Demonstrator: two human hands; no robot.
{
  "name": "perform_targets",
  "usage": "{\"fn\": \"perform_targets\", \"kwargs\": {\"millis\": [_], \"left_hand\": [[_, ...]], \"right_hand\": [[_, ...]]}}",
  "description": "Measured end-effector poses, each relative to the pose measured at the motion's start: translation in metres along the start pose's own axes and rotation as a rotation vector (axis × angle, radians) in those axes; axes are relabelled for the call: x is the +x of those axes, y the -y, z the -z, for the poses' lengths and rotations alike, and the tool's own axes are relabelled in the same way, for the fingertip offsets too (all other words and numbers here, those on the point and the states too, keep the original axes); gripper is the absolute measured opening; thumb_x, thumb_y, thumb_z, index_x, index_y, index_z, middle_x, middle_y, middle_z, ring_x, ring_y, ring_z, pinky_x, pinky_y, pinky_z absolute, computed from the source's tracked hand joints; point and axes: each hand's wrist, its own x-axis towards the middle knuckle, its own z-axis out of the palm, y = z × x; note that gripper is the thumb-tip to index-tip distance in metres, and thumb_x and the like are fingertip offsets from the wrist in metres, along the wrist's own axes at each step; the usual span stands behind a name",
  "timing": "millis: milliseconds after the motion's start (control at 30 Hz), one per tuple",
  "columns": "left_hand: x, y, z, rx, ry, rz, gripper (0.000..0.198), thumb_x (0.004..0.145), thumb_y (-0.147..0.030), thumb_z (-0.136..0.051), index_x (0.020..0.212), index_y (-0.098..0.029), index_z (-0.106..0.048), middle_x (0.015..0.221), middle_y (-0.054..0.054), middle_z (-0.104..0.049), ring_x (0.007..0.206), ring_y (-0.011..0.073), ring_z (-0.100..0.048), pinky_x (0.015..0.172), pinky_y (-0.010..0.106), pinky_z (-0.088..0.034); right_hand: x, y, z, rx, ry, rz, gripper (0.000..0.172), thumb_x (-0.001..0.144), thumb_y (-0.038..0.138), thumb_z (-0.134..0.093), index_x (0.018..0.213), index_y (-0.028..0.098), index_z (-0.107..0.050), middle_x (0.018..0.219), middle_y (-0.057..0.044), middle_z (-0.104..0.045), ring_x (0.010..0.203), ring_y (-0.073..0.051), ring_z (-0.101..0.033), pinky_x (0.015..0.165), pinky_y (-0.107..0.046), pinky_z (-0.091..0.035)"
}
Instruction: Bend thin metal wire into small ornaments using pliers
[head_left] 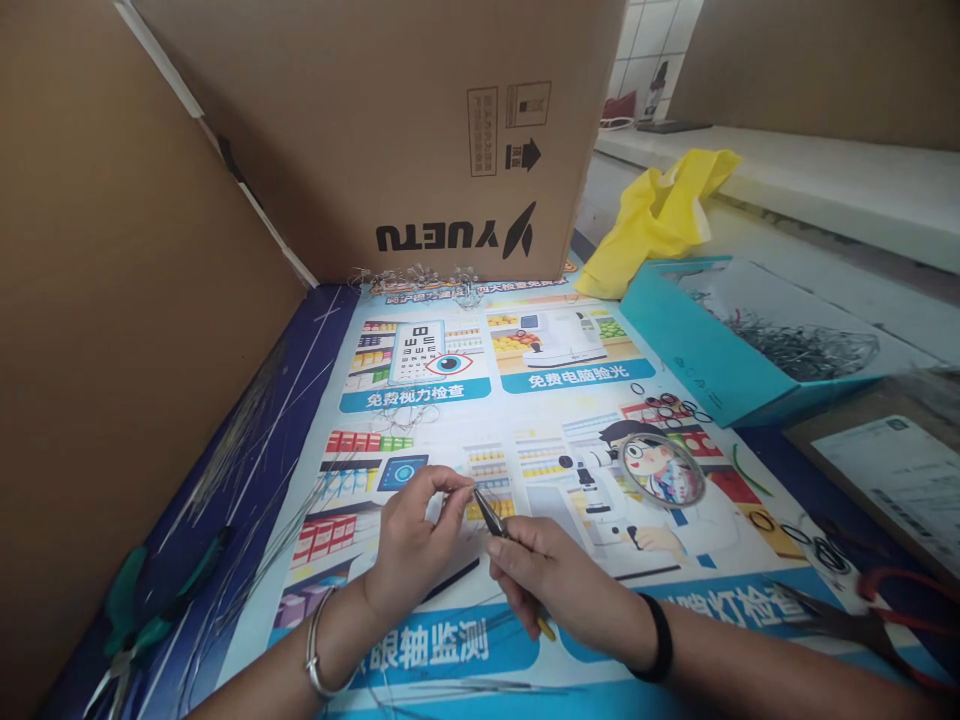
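My right hand (544, 575) is wrapped round a pair of pliers (491, 512), whose jaws point up and left and whose yellow handle end shows below the palm. At the tip of the jaws, my left hand (421, 520) pinches with thumb and forefinger; a thin wire seems to be there, too fine to make out clearly. A printed poster (510, 410) lies under both hands. To the right of them is a round clear dish (664, 470). Thin wires (480, 688) lie on the poster near the front edge.
Green-handled pliers (127, 625) lie at the left, beside loose wires (240, 430). Red-handled scissors (862, 620), black rings (829, 550) and a teal box (697, 340) of dark wire pieces are at the right. Cardboard (390, 130) stands behind, near a yellow cloth (660, 215).
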Motion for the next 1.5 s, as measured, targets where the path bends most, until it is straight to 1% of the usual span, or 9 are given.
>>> {"fn": "perform_targets", "kwargs": {"millis": [167,333,600,767,933,1033,1167,1333,1500], "left_hand": [[-0.001,-0.002,0.000,-0.099,0.025,0.104,0.002,0.082,-0.019,-0.057,0.084,-0.018,-0.058,0.074,-0.002,-0.064,0.069,0.0103,-0.062,0.066,0.021,-0.049],[0.000,0.000,0.001,-0.232,0.040,0.200,0.005,0.083,-0.022,-0.057,0.083,-0.019,-0.055,0.075,-0.001,-0.064,0.070,0.0109,-0.061,0.067,0.023,-0.050],[0.006,0.006,0.000,-0.456,0.139,0.333,0.008,0.082,-0.022,-0.058,0.083,-0.018,-0.051,0.074,-0.002,-0.061,0.071,0.0112,-0.061,0.068,0.024,-0.050],[0.009,0.006,-0.001,-0.494,0.116,0.406,0.013,0.080,-0.024,-0.061,0.081,-0.018,-0.050,0.073,-0.003,-0.057,0.065,0.0091,-0.058,0.065,0.022,-0.047],[0.010,0.005,-0.002,-0.509,0.158,0.472,0.012,0.080,-0.026,-0.061,0.082,-0.018,-0.052,0.075,-0.002,-0.058,0.059,0.0072,-0.051,0.058,0.020,-0.044],[0.008,0.005,-0.003,-0.510,0.205,0.476,0.011,0.080,-0.027,-0.060,0.083,-0.018,-0.054,0.077,0.000,-0.059,0.063,0.0084,-0.052,0.059,0.020,-0.043],[0.006,0.002,-0.005,-0.491,0.264,0.464,0.010,0.079,-0.025,-0.060,0.081,-0.017,-0.055,0.078,0.002,-0.060,0.068,0.0111,-0.055,0.061,0.022,-0.044],[0.004,-0.001,-0.005,-0.529,0.310,0.463,0.012,0.080,-0.028,-0.059,0.080,-0.017,-0.055,0.073,0.002,-0.062,0.062,0.0111,-0.054,0.058,0.023,-0.044],[0.003,-0.001,-0.004,-0.502,0.273,0.376,0.013,0.081,-0.030,-0.058,0.081,-0.017,-0.059,0.076,0.002,-0.062,0.070,0.0135,-0.057,0.066,0.025,-0.046]], "right_hand": [[-0.003,0.000,-0.004,-0.190,-0.102,0.013,0.031,0.084,0.045,-0.042,0.068,0.019,-0.043,0.043,0.006,-0.043,0.034,-0.007,-0.039,0.035,-0.018,-0.030],[-0.004,-0.002,-0.004,-0.322,-0.132,0.028,0.025,0.087,0.037,-0.040,0.070,0.019,-0.043,0.047,0.005,-0.045,0.037,-0.007,-0.043,0.038,-0.019,-0.030],[-0.004,0.005,0.000,-0.218,-0.060,-0.028,0.026,0.086,0.037,-0.041,0.067,0.018,-0.043,0.048,0.005,-0.046,0.037,-0.007,-0.042,0.037,-0.018,-0.032],[-0.004,0.009,0.007,-0.194,-0.003,-0.053,0.025,0.083,0.037,-0.046,0.068,0.018,-0.045,0.050,0.004,-0.048,0.040,-0.008,-0.044,0.040,-0.019,-0.035],[-0.001,0.013,0.017,-0.307,-0.231,0.151,0.027,0.080,0.038,-0.049,0.063,0.019,-0.041,0.052,0.004,-0.045,0.048,-0.009,-0.043,0.047,-0.021,-0.034],[0.004,0.016,0.023,-0.332,-0.318,0.185,0.023,0.078,0.037,-0.052,0.066,0.019,-0.044,0.055,0.004,-0.044,0.050,-0.009,-0.040,0.047,-0.021,-0.032],[0.007,0.015,0.025,-0.317,-0.289,0.205,0.019,0.076,0.034,-0.055,0.070,0.017,-0.049,0.058,0.005,-0.041,0.052,-0.008,-0.036,0.048,-0.021,-0.030],[0.007,0.013,0.024,-0.335,-0.277,0.213,0.014,0.077,0.030,-0.051,0.071,0.017,-0.049,0.058,0.005,-0.041,0.053,-0.008,-0.037,0.049,-0.021,-0.030],[0.006,0.019,0.024,-0.456,-0.244,0.196,0.014,0.079,0.026,-0.050,0.067,0.018,-0.046,0.059,0.004,-0.042,0.055,-0.009,-0.039,0.050,-0.020,-0.030]]}}
